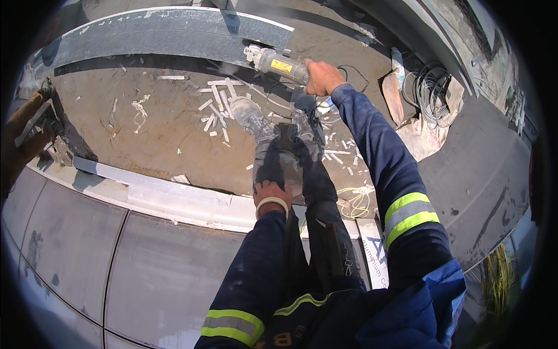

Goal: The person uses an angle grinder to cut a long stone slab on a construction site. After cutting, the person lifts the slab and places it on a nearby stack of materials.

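1 grey power tool point(276, 63) in the right hand point(323, 78).

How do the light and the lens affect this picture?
Head view: hard sunlight, with a dark shadow below the long grey strip; head view: that strip's edges look bowed by the fisheye, and the corners go black; head view: the angle grinder in the right hand stands in bright light.

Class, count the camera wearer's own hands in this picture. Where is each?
2: the right hand grips the grey power tool; the left hand rests on the left leg.
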A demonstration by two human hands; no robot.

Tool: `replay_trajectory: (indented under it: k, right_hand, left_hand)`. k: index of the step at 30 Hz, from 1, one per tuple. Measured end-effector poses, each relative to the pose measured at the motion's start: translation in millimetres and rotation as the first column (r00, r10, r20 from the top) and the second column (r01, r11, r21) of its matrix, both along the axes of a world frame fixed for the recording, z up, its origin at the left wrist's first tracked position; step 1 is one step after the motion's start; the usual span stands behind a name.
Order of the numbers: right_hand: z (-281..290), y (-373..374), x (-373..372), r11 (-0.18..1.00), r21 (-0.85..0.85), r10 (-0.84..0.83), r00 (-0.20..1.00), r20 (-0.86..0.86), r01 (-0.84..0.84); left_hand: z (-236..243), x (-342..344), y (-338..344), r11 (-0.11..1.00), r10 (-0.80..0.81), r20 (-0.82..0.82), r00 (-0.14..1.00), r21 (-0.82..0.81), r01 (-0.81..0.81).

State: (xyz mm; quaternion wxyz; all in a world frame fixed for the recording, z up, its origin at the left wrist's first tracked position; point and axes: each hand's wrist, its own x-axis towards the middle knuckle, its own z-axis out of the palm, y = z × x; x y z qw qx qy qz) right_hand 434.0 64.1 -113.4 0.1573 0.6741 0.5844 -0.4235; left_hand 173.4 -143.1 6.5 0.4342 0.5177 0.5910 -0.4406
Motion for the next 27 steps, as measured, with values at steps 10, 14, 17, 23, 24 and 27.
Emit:
replay_trajectory:
  k: [10, 14, 17, 23, 24, 27]
  right_hand:
    - [19, -17, 19, 0.999, -0.040, 0.036, 0.998, 0.050, -0.034]
    - [16, -14, 15, 0.999, -0.040, 0.027, 0.999, 0.037, -0.025]
    - [6, -6, 6, 0.999, -0.048, 0.021, 0.999, 0.029, -0.020]
    - [3, -6, 5, 0.999, -0.022, 0.032, 0.999, 0.014, -0.032]
    - [6, -9, 8, 0.999, -0.024, 0.041, 0.999, 0.021, -0.041]
    - [15, -18, 17, 0.998, -0.047, 0.046, 0.998, 0.045, -0.044]
  left_hand:
    - [1, 0, 4, 0.999, -0.034, 0.002, 0.999, -0.034, 0.034]
    - [0, -1, 2, 1.000, -0.006, 0.012, 1.000, -0.023, 0.006]
    - [1, 0, 1, 1.000, -0.002, 0.020, 1.000, 0.006, 0.002]
    - [3, 0, 4, 1.000, 0.005, 0.017, 1.000, 0.008, -0.005]
    - [3, 1, 5, 1.000, -0.004, 0.013, 1.000, -0.005, 0.004]
    - [2, 1, 7, 1.000, -0.005, 0.005, 1.000, -0.022, 0.005]
